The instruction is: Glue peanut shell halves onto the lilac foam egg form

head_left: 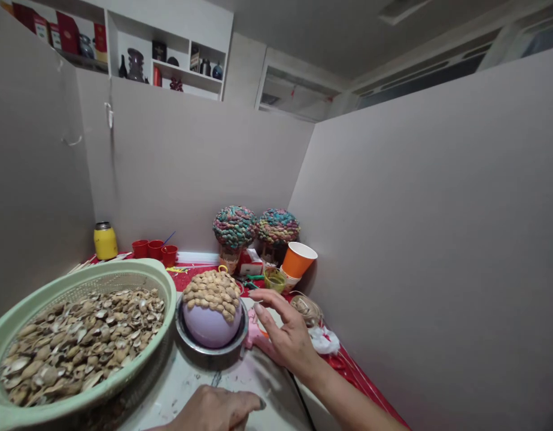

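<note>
1. My right grip is hanging apart by the pink tool.
2. My left grip I cannot tell.
3. Left, the bowl is holding the ball, probably light; I'd cup its bare side.

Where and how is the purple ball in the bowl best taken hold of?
Probably by cupping the ball around its bare lower part, just above the rim of the bowl, coming from the near side and slightly above. Shells cover the top, the round bare front offers no edge to pinch, and the bowl surrounds the base.
</note>
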A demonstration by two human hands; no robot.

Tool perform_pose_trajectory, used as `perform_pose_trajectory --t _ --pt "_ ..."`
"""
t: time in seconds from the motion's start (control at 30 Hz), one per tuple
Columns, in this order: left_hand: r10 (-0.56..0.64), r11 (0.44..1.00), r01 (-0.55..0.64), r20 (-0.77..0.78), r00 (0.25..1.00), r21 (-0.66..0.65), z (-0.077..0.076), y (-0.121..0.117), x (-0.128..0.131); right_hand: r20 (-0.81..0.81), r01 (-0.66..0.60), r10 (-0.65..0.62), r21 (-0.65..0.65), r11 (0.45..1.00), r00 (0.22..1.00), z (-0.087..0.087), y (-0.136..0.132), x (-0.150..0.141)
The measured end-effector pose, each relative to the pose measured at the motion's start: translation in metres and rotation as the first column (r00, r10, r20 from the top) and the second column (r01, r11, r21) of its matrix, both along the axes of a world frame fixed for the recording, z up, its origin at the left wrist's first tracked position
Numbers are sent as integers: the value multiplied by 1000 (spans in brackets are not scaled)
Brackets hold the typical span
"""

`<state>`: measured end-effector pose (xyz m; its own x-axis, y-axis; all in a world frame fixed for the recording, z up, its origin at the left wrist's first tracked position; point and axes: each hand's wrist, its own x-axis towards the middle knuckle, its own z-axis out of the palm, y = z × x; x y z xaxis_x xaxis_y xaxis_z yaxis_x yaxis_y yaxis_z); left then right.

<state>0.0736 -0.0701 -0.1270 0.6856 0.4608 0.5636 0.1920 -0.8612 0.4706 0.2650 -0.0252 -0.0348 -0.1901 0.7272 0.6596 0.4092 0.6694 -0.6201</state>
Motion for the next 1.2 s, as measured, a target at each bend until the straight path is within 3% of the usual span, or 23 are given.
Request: perform_pose_trajectory --t 0.07,0.13,0.23,0.33,0.4,0.67,0.9,1.07,1.2 --pt "99 963 -87 -33 995 255 10 4 -4 14 -25 25 30 999 1000 4 5 -4" --pt "158 894 -127 -37 987 430 20 7 -13 23 -45 44 52 998 999 9 10 -7" --pt "273 802 -219 -16 962 555 28 9 -33 16 -53 53 64 997 998 13 19 -13" --pt "426 679 -323 4 905 659 27 10 -51 0 -50 50 41 998 999 12 30 -19" --pt "480 630 -347 3 877 695 25 11 -56 -9 -48 48 13 999 999 10 37 -22" --pt "539 603 -393 8 842 694 34 21 -50 -28 -39 37 -74 996 999 1 51 -23" --pt "417 584 -287 23 909 760 35 8 -48 -16 -41 40 -71 997 999 -5 44 -15" --pt "387 581 -243 -1 922 777 25 6 -45 232 -172 140 127 977 963 -5 28 -4" --pt "414 640 -210 -101 905 739 24 5 -46 408 -277 155 259 925 900 5 21 -5"
